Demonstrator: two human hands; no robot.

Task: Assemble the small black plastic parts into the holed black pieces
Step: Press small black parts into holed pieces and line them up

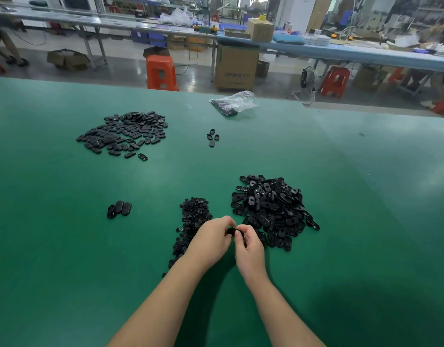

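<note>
On the green table (pixel 65 246), workshop benches at twelve o'clock, we are pinching what seems one glossy holed black piece (pixel 231 231) between left hand (pixel 211 242) and right hand (pixel 248 249).

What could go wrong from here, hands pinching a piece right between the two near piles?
1. Both hands, left hand and right hand, pinch one black piece that they mostly hide, so a misseated insert could pass unnoticed.
2. The left forearm lies over the small-parts pile and may scatter it.
3. The holed-piece pile sits close by; piles could mix.
</note>
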